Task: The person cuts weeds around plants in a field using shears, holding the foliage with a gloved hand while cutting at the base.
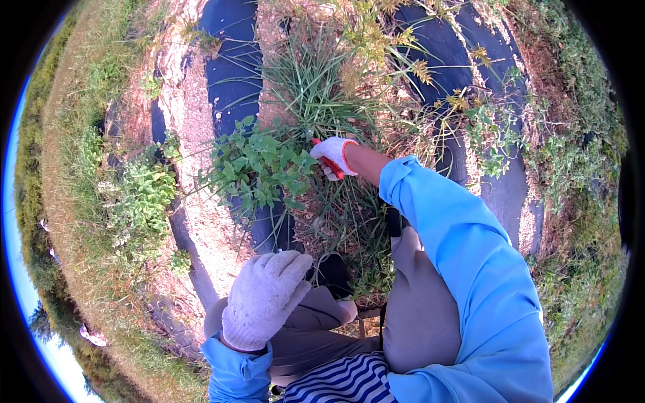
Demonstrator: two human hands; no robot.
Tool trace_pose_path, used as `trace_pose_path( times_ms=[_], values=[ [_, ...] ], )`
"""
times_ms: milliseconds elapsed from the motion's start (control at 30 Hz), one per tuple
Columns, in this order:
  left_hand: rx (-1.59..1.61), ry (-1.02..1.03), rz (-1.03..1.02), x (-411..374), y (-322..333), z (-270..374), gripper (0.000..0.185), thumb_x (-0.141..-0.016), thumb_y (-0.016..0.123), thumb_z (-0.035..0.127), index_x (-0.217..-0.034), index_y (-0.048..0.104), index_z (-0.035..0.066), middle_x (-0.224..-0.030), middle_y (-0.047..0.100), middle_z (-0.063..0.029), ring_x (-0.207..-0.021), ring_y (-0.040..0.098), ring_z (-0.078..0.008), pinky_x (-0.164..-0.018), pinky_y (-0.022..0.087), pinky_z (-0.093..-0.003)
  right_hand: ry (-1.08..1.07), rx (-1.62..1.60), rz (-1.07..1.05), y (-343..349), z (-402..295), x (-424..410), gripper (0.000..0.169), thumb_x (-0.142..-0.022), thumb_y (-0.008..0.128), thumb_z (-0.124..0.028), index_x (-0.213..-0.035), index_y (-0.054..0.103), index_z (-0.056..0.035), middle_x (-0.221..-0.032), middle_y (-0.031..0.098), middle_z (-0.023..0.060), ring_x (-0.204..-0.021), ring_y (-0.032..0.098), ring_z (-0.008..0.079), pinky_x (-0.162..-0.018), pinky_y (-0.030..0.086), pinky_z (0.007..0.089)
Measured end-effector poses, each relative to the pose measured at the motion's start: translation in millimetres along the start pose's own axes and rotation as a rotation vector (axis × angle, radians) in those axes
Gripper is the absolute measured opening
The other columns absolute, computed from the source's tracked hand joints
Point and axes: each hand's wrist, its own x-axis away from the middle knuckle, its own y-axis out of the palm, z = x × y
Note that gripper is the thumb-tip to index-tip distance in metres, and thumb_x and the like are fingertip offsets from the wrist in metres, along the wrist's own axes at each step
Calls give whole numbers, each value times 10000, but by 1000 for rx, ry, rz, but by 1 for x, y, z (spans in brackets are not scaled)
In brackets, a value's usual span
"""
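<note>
My right hand, in a white knit glove with an orange cuff edge, is closed around a red-handled hand tool. The tool's working end is lost among the stems, so its exact kind is unclear. It meets the base of a clump of long grass, beside a broad-leaved green plant. Over my left knee is my left hand, also in a white knit glove. Its back faces up and its fingers are loosely bent; nothing shows in it, though the palm is hidden.
Black plastic mulch strips run along the bed, with pale soil between them. Loose grass blades lie before my dark shoe. Seeding sedge stalks lean in ahead. Leafy weeds grow at the left, and vines at the right.
</note>
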Motion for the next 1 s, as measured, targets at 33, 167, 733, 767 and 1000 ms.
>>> trace_pose_path(
  times_ms=[33,167,733,767,1000],
  values=[
    [-12,9,11,0,0,0,415,-764,724,133,-1152,604,54,-1089,624,-127,-954,613,-347,-830,494,-442,-13,-7,-2,1,3,-2,233,-880,636,-177,-791,444,-79,-646,438,42,-475,412,161,-427,367,327],
    [-38,32,41,1,0,-1,389,-787,704,160,-1150,603,61,-1065,629,-117,-928,624,-328,-817,495,-435,-49,4,7,3,9,-1,261,-872,634,-171,-730,437,-76,-613,418,28,-431,371,135,-397,329,314],
    [-13,22,38,3,0,0,417,-773,724,146,-1166,612,60,-1097,630,-123,-960,615,-338,-831,496,-438,-182,152,115,-7,20,15,184,-846,621,-140,-768,510,-16,-664,496,80,-458,435,151,-395,318,326],
    [-23,29,45,3,0,0,403,-783,714,153,-1162,611,59,-1088,631,-122,-952,619,-332,-831,496,-434,-181,155,154,-7,21,16,184,-846,623,-144,-771,512,-18,-673,502,82,-477,451,155,-400,324,325],
    [-39,35,47,3,0,1,384,-794,703,159,-1154,611,59,-1078,631,-120,-940,622,-327,-830,495,-430,-47,219,67,-10,25,27,228,-855,637,-176,-751,481,-46,-666,462,63,-501,433,169,-435,365,336]
  ],
)
